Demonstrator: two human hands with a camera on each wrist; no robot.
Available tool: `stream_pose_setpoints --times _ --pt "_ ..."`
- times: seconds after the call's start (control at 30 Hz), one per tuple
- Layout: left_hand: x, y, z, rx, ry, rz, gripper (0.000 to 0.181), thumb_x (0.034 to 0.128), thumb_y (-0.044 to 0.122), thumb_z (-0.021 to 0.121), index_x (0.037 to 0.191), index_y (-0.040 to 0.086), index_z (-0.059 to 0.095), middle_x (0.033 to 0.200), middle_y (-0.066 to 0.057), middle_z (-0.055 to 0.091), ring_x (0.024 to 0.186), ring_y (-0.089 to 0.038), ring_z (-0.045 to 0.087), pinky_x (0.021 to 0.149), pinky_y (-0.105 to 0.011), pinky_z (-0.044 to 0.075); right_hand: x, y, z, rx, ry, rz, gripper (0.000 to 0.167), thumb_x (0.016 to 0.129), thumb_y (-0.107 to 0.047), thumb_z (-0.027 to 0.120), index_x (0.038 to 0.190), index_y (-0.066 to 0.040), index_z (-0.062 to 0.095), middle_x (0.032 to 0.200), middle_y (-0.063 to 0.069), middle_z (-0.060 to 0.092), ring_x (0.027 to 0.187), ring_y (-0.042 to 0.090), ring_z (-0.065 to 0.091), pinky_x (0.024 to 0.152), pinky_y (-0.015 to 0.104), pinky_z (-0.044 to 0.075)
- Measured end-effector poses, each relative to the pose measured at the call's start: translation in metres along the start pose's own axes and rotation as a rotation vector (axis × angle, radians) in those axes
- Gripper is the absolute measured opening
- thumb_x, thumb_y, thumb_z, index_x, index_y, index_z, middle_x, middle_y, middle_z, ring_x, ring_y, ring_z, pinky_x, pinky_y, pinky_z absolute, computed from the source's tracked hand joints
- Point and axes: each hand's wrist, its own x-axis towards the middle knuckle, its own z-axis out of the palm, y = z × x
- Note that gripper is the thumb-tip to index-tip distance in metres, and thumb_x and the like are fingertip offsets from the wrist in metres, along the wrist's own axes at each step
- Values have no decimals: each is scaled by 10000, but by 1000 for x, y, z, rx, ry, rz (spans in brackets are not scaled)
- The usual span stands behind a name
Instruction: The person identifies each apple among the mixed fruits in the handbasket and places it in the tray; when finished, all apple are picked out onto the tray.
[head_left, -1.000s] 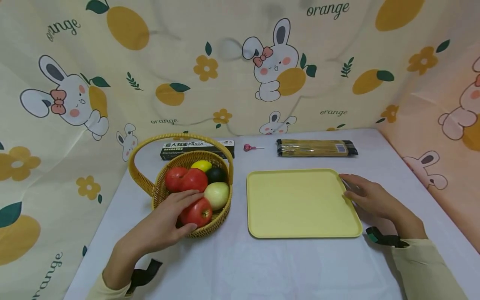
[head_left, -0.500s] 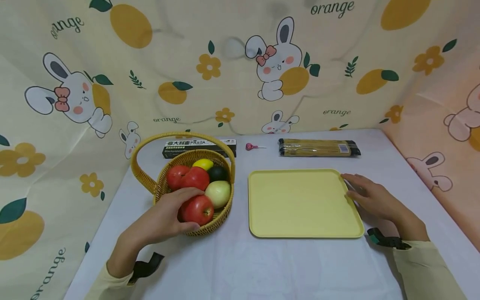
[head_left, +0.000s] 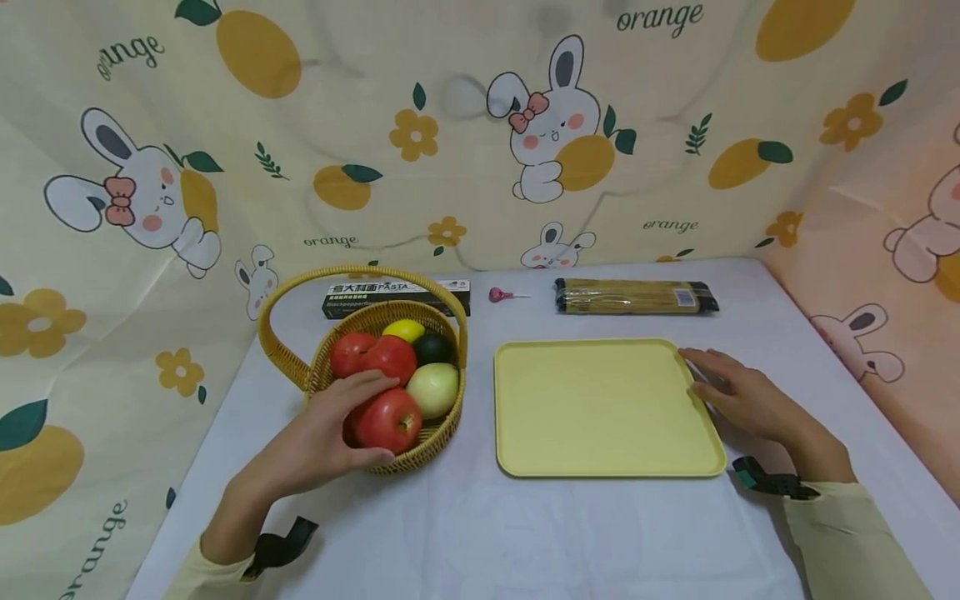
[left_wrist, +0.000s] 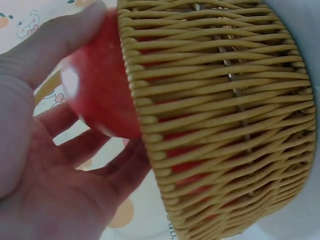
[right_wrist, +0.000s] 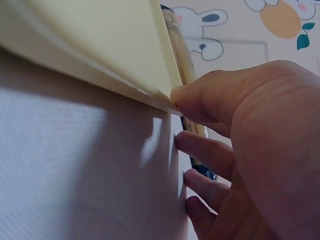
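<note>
My left hand (head_left: 318,429) holds a red apple (head_left: 388,421) at the front of a wicker basket (head_left: 442,433) with a tall handle. In the left wrist view the thumb lies on the apple (left_wrist: 102,80), and fingers reach behind it, above the basket wall (left_wrist: 225,110). Beside it in the basket are a pale green round fruit or vegetable (head_left: 433,391), a dark one (head_left: 433,349), a yellow one (head_left: 403,331) and red ones (head_left: 390,358). My right hand (head_left: 738,396) touches the right edge of a yellow tray (head_left: 600,408), its thumb on the rim in the right wrist view.
Behind the basket lies a black and white pasta box (head_left: 330,307). A small pink-headed tool (head_left: 501,295) and a pack of spaghetti (head_left: 633,297) lie along the back. A printed cloth (head_left: 450,125) hangs behind the white table (head_left: 585,533).
My left fingers have closed in on the apple, which has turned and shifted slightly left. The right hand keeps its place at the tray; the head view has swayed a little.
</note>
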Motion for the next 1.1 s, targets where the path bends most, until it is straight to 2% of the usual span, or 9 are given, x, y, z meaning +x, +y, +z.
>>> stream_pose_setpoints --times 0.13,0.3,0.37,0.47,0.63,0.7,0.83,1.0,1.1 --pt "-2 -2 -2 -102 58 37 829 777 303 1022 1498 232 619 1559 -18 604 1417 -330 563 984 -467 661 1 -1 1 -9 2 2 747 1125 -377 616 1737 -111 281 1744 376 209 1579 665 178 1171 871 258" --pt "1 6 -2 -334 132 96 814 800 165 998 1510 239 608 1496 33 638 1360 -228 611 1045 -268 600 0 -1 0 -10 -1 11 755 1123 -373 620 1742 -120 270 1743 384 198 1569 675 190 1161 874 272" --pt "6 13 0 -409 141 117 806 815 130 980 1520 239 606 1480 35 646 1347 -211 629 1069 -260 586 0 -1 0 -9 -3 14 756 1123 -373 620 1743 -121 267 1743 385 194 1570 675 184 1160 876 268" --pt "16 28 8 -465 128 150 820 821 141 978 1536 254 594 1479 33 647 1336 -196 649 1079 -284 592 0 0 0 -8 -5 18 756 1124 -376 616 1744 -125 264 1743 386 192 1574 673 175 1161 879 258" --pt "39 54 27 -470 85 226 865 801 174 1002 1562 229 594 1506 -7 643 1339 -217 651 1065 -350 618 1 0 0 -4 -5 17 750 1125 -372 614 1744 -129 268 1745 381 196 1580 667 166 1166 880 245" --pt "49 64 36 -461 73 234 849 803 197 1002 1553 234 605 1509 4 642 1343 -208 644 1045 -370 631 0 1 0 -4 -5 16 746 1126 -373 612 1743 -125 272 1744 382 198 1579 667 170 1169 878 244" --pt "70 81 54 -471 42 223 821 811 228 998 1535 233 612 1500 38 644 1349 -181 638 1025 -388 641 -1 2 1 5 -6 14 742 1128 -375 610 1740 -116 278 1748 370 211 1589 657 155 1176 874 236" --pt "93 100 73 -459 -3 187 812 822 264 989 1537 210 607 1494 71 645 1348 -141 629 1030 -316 626 0 3 1 9 3 -3 739 1135 -389 600 1741 -119 275 1755 344 231 1607 638 135 1188 869 223" --pt "105 106 85 -448 -18 179 805 829 290 982 1535 189 609 1488 64 652 1323 -128 642 1046 -298 611 0 4 1 5 10 -14 733 1136 -403 594 1740 -123 286 1756 341 237 1607 637 147 1186 870 228"
